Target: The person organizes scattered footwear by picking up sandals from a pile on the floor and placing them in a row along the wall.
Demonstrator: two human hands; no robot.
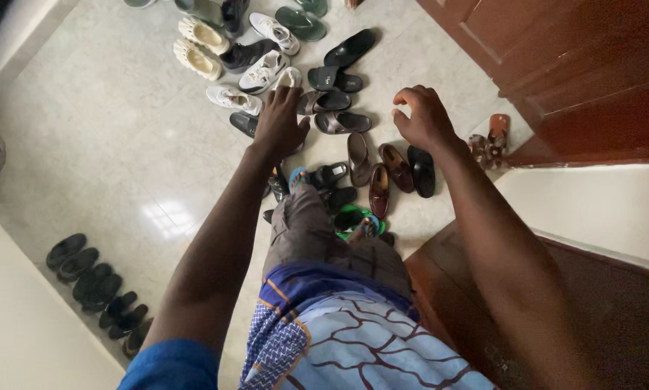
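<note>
Hands hover empty — left hand (279, 124) spread, right hand (423, 115) half-curled; dark slides (341, 121) below, glossy — scattered.

Both arms are stretched down over scattered footwear on a pale tiled floor (122, 144). The left hand (279, 124) is spread, empty, above a black rubber slide sandal (244, 123). The right hand (423, 115) is loosely curled, empty, above a brown leather loafer (396, 166) and a black leather shoe (421, 170).
</note>
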